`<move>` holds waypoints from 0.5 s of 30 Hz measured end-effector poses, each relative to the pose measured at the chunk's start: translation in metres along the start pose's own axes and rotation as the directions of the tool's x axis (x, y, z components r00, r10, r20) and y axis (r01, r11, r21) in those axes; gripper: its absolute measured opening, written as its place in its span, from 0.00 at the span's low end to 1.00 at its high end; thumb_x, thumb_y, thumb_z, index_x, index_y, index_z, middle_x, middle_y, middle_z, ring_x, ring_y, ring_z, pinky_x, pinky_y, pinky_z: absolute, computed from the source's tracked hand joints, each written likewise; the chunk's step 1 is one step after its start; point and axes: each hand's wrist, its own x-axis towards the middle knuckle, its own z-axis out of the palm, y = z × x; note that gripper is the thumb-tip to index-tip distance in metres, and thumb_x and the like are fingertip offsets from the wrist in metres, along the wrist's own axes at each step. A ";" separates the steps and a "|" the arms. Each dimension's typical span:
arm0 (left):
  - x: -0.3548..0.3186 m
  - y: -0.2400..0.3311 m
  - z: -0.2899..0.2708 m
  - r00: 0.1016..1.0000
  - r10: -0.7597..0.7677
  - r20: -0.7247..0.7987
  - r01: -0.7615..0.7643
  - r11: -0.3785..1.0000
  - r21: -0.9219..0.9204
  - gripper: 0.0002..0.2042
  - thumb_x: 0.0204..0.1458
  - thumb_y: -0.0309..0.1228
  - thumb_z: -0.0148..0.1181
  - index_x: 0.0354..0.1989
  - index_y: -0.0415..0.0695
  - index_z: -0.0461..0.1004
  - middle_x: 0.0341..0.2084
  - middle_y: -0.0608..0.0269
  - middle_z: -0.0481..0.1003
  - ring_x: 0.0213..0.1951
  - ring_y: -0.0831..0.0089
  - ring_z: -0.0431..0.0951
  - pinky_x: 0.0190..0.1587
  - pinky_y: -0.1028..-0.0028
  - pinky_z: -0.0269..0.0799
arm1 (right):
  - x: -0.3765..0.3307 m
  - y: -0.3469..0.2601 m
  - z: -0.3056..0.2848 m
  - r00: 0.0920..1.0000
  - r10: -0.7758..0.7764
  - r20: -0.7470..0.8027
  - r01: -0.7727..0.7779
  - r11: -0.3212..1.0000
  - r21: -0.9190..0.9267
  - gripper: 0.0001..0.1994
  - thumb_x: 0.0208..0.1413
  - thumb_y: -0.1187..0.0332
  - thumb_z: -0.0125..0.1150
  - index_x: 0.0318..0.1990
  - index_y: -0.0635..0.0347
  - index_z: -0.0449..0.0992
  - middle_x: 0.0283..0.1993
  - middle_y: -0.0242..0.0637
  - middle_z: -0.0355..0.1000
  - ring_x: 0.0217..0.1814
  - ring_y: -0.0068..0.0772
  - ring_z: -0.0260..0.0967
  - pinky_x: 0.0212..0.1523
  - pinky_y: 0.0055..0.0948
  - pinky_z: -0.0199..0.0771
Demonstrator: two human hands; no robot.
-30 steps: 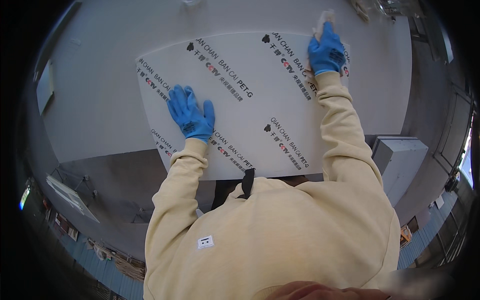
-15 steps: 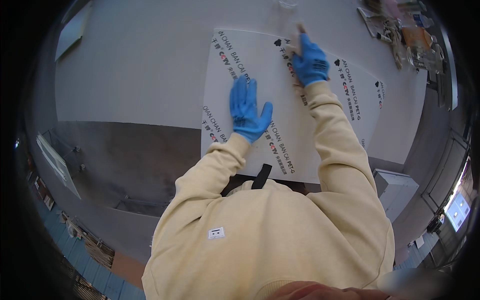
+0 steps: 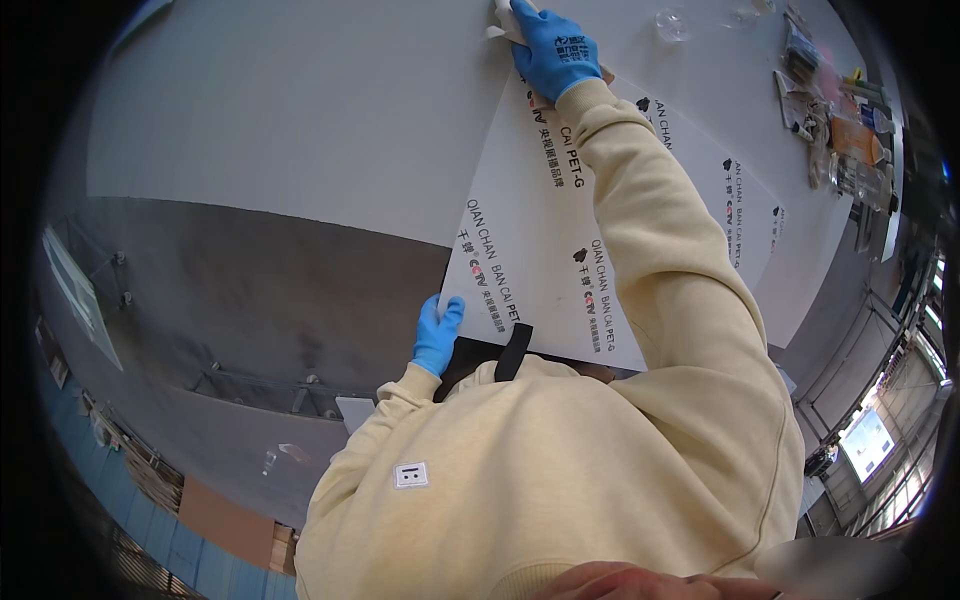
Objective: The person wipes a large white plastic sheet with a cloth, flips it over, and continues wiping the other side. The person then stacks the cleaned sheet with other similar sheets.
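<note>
Cream long-sleeved sweatshirt with ribbed cuffs; blue glove on left hand [image 3: 438, 335] and right hand [image 3: 554, 52]; small white chest patch.

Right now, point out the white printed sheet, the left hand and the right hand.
white printed sheet [image 3: 545, 265]: head view, bare middle of its surface.
left hand [image 3: 437, 335]: head view, back of the blue glove.
right hand [image 3: 553, 50]: head view, back of the blue glove.

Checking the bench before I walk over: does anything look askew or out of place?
The white printed sheet lies skewed, its near corner overhanging the table edge, gripped by the left hand; the right hand presses its far corner.
</note>
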 end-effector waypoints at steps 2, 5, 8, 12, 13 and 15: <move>-0.002 0.003 0.004 1.000 0.002 -0.016 -0.002 0.999 -0.035 0.27 0.62 0.47 0.64 0.58 0.35 0.70 0.47 0.60 0.78 0.47 0.74 0.75 0.52 0.71 0.72 | -0.009 -0.003 0.008 0.997 -0.003 0.074 0.006 0.999 -0.036 0.24 0.62 0.61 0.55 0.66 0.51 0.65 0.51 0.53 0.76 0.48 0.58 0.76 0.49 0.52 0.76; 0.000 0.005 0.004 1.000 -0.017 -0.007 0.017 1.000 -0.024 0.28 0.61 0.47 0.66 0.57 0.35 0.69 0.46 0.59 0.78 0.45 0.73 0.75 0.50 0.70 0.73 | -0.060 -0.003 0.034 0.971 -0.116 0.210 0.140 0.985 -0.101 0.23 0.56 0.64 0.60 0.60 0.48 0.67 0.45 0.50 0.76 0.42 0.58 0.77 0.41 0.52 0.79; 0.001 -0.007 0.003 1.000 0.005 0.002 -0.005 0.997 -0.072 0.27 0.61 0.48 0.66 0.55 0.35 0.70 0.44 0.60 0.78 0.43 0.74 0.75 0.49 0.71 0.73 | -0.078 -0.029 0.025 0.930 -0.104 0.351 0.123 0.992 -0.033 0.25 0.56 0.65 0.61 0.62 0.48 0.65 0.45 0.50 0.76 0.44 0.61 0.76 0.42 0.54 0.77; 0.001 -0.001 0.004 0.999 0.033 0.004 -0.033 0.999 -0.020 0.27 0.61 0.48 0.66 0.54 0.35 0.70 0.41 0.61 0.78 0.42 0.75 0.75 0.48 0.72 0.73 | -0.031 0.002 0.028 0.993 0.017 0.115 -0.003 0.993 -0.121 0.24 0.60 0.59 0.57 0.64 0.46 0.66 0.46 0.50 0.77 0.47 0.60 0.76 0.47 0.54 0.76; 0.001 0.001 0.003 0.999 0.042 0.015 -0.041 0.999 -0.020 0.27 0.61 0.48 0.66 0.54 0.35 0.70 0.41 0.62 0.78 0.41 0.75 0.75 0.47 0.72 0.73 | -0.012 0.010 0.028 0.996 0.053 0.071 -0.040 0.985 -0.169 0.24 0.60 0.59 0.57 0.64 0.46 0.66 0.47 0.50 0.77 0.48 0.60 0.76 0.47 0.54 0.76; 0.000 0.003 0.002 0.999 0.032 0.022 -0.031 0.999 -0.018 0.27 0.61 0.48 0.66 0.54 0.35 0.70 0.40 0.62 0.78 0.41 0.75 0.75 0.47 0.72 0.73 | -0.003 0.014 0.032 0.995 0.098 0.017 -0.092 0.973 -0.210 0.23 0.61 0.59 0.56 0.63 0.46 0.67 0.47 0.50 0.77 0.48 0.60 0.76 0.46 0.54 0.77</move>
